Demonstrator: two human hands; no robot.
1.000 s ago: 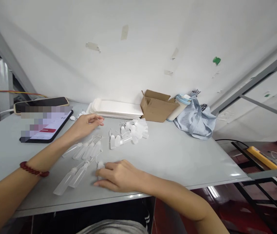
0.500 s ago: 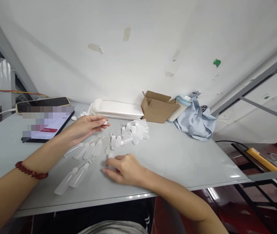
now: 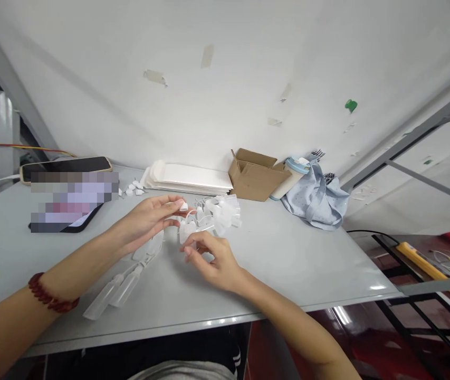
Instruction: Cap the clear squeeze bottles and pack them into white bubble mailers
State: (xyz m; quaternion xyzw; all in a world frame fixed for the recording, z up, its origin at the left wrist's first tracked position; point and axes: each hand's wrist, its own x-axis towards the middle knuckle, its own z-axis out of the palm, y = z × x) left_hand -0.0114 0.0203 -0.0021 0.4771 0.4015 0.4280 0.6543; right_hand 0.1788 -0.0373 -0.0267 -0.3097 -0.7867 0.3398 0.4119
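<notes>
My left hand point(image 3: 155, 220) pinches a small white piece point(image 3: 184, 206) between thumb and index finger, its other fingers loosely extended. Just right of it, my right hand point(image 3: 217, 261) is curled, with thumb and fingertips closed at the lower end of a translucent plastic tag point(image 3: 187, 230). A thin white cord loops up from this tag toward my left fingers. Behind my hands lies a heap of similar translucent tags point(image 3: 227, 214) with cords. More tags point(image 3: 124, 287) lie below my left wrist, some partly hidden by that hand.
Small white pieces point(image 3: 133, 189) lie scattered by a stack of white strips point(image 3: 197, 177) along the wall. An open cardboard box point(image 3: 254, 179), a lidded cup point(image 3: 290, 179) and a light blue cloth bag point(image 3: 317, 200) stand right of it. A phone point(image 3: 66, 168) and a tablet point(image 3: 76, 206) are left.
My left hand has moved right with the white piece, toward the tag. My right hand has risen slightly and shifted right, bringing the tag up close to my left fingers.
</notes>
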